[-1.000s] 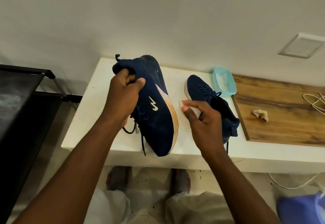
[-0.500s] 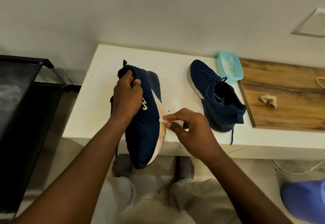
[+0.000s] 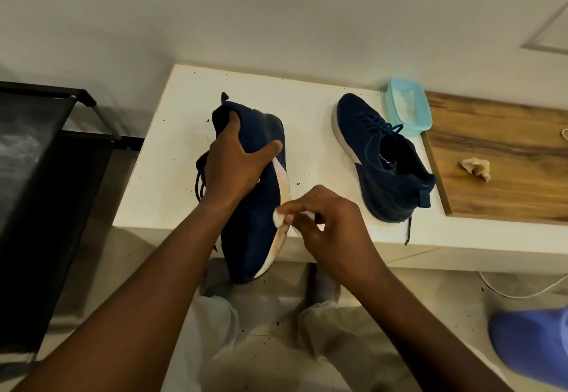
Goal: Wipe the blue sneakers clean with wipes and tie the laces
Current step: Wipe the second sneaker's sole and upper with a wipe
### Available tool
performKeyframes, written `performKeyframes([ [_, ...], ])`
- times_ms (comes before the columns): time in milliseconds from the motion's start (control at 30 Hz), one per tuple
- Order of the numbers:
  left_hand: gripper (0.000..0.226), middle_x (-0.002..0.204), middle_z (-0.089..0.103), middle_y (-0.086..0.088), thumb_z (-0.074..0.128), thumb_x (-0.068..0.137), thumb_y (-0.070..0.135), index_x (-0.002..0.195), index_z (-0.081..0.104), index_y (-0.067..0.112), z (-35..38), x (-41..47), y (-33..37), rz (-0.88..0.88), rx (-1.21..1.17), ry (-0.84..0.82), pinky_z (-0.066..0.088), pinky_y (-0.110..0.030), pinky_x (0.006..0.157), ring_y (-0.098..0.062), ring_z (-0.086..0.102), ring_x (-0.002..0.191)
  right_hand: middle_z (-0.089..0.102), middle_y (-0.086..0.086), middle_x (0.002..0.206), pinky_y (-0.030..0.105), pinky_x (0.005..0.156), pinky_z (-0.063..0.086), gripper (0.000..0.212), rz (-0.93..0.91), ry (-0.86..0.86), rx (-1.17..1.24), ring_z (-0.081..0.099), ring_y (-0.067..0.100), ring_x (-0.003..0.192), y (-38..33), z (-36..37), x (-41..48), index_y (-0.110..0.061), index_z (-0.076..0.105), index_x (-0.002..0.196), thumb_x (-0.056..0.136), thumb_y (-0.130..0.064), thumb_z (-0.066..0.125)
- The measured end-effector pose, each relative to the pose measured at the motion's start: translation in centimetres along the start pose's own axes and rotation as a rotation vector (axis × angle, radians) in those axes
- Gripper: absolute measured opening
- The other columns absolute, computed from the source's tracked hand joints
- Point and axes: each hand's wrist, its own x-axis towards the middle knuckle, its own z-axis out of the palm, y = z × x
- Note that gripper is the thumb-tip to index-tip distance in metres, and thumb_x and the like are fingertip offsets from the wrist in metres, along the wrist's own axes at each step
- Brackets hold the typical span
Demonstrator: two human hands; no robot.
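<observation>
While the left hand (image 3: 236,170) grips one blue sneaker (image 3: 255,231) at the near edge of the white table (image 3: 181,127), the right hand (image 3: 333,225) pinches a wipe (image 3: 279,217) against its stained sole rim. Wiping looks only partway done, and the second sneaker (image 3: 384,164), to the right, sits on the table with its laces loose.

Two blue sneakers (image 3: 255,207) (image 3: 384,173), one wipe (image 3: 278,218), one tub (image 3: 408,112)

1. The held sneaker (image 3: 255,210) is showing a matt knitted cloth upper and a smooth, stained sole edge.
2. The second sneaker (image 3: 373,161) is showing the same matt knit.
3. The wipe (image 3: 279,218) is looking soft and white.
4. The tabletop (image 3: 172,152) is looking smooth, matt white.
5. The board (image 3: 507,145) is showing grained wood.
6. The container (image 3: 408,108) is looking like translucent plastic.
7. The rack (image 3: 46,90) is showing black metal tubing.
</observation>
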Motion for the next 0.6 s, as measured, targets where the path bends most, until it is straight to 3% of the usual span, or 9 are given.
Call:
performKeyframes([
  [233, 0.083, 0.139, 0.059, 0.003, 0.077, 0.083, 0.049, 0.151, 0.038, 0.023, 0.7, 0.0, -0.4, 0.034, -0.043, 0.003, 0.048, -0.026, 0.089, -0.018, 0.058, 0.124, 0.069, -0.008, 0.091, 0.003, 0.074, 0.041, 0.015, 0.084, 0.167, 0.043, 0.057, -0.011, 0.081, 0.4, 1.8, 6.3, -0.019, 0.079, 0.097, 0.092, -0.009, 0.069],
  [300, 0.084, 0.138, 0.060, 0.004, 0.076, 0.080, 0.053, 0.150, 0.040, 0.023, 0.5, 0.3, -0.8, 0.020, -0.065, 0.006, 0.054, -0.034, 0.096, -0.019, 0.059, 0.123, 0.070, -0.005, 0.096, 0.002, 0.076, 0.040, 0.015, 0.093, 0.151, 0.061, 0.056, -0.012, 0.083, -0.1, 1.8, 6.2, -0.018, 0.077, 0.097, 0.094, -0.008, 0.067],
  [367, 0.087, 0.141, 0.058, 0.004, 0.076, 0.079, 0.053, 0.152, 0.038, 0.024, 0.1, 0.5, -1.1, -0.007, -0.088, 0.006, 0.053, -0.042, 0.102, -0.019, 0.058, 0.125, 0.070, -0.002, 0.097, 0.003, 0.078, 0.041, 0.015, 0.055, 0.068, 0.026, 0.058, -0.006, 0.084, -0.6, 1.1, 4.2, -0.018, 0.077, 0.098, 0.094, -0.008, 0.066],
  [467, 0.086, 0.142, 0.058, 0.004, 0.079, 0.081, 0.051, 0.152, 0.039, 0.023, 0.0, 0.7, -1.4, -0.022, -0.135, -0.002, 0.055, -0.042, 0.101, -0.018, 0.058, 0.126, 0.069, -0.006, 0.093, 0.009, 0.080, 0.046, 0.017, -0.038, -0.030, -0.033, 0.061, 0.003, 0.086, -0.6, 0.2, 0.5, -0.020, 0.079, 0.096, 0.090, -0.007, 0.071],
  [600, 0.085, 0.138, 0.059, 0.005, 0.080, 0.079, 0.048, 0.151, 0.041, 0.024, 0.0, 0.9, -1.6, -0.025, -0.168, -0.018, 0.056, -0.040, 0.099, -0.015, 0.060, 0.122, 0.070, -0.003, 0.092, 0.010, 0.078, 0.045, 0.016, -0.059, 0.037, -0.009, 0.062, 0.006, 0.084, -0.8, 0.8, 2.0, -0.019, 0.079, 0.096, 0.091, -0.007, 0.070],
])
